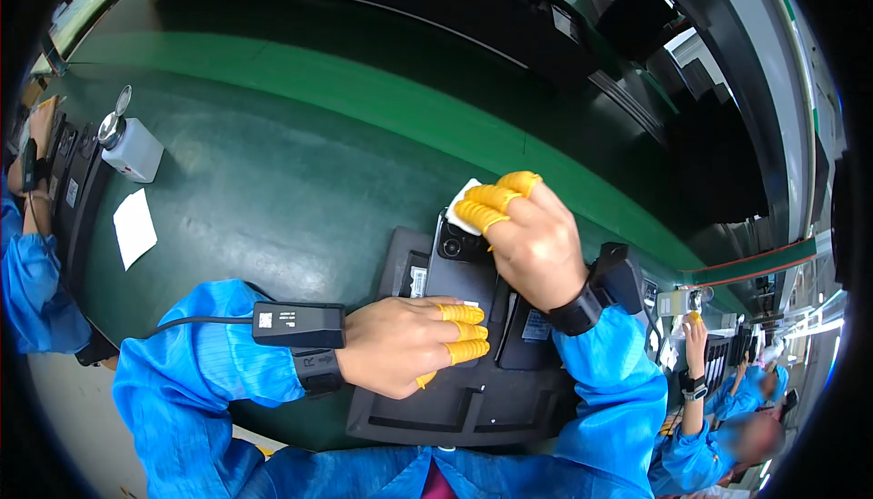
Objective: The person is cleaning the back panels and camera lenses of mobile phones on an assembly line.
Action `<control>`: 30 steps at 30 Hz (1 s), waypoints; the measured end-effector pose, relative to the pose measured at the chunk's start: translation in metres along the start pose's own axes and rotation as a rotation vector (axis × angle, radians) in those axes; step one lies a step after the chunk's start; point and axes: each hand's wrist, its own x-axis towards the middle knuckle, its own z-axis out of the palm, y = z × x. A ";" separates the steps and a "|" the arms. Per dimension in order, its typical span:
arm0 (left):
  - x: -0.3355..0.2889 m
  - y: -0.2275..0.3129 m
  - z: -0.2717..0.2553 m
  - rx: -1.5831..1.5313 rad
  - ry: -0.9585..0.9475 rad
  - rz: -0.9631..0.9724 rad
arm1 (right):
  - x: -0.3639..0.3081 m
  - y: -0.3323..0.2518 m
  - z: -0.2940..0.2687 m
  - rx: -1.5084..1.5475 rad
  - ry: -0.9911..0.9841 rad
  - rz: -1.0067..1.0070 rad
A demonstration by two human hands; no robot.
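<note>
worn on the head, a single wide fisheye camera looked down and forward across the table [264,199]. it was near, with the left sleeve [195,353] and right sleeve [605,381] rising from the lower edge and the phone [459,279] close to the middle.

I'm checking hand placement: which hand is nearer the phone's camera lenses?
Right: the right hand holds a white cloth just beyond the camera lenses; the left hand lies over the phone's nearer part.

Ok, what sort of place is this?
Probably an electronics factory or repair line: a dark smartphone over a black compartmented tray, yellow finger covers, and a co-worker's blue sleeve nearby.
</note>
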 end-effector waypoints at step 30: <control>-0.004 0.001 -0.003 0.025 -0.007 -0.032 | -0.040 -0.028 -0.038 0.082 -0.275 0.132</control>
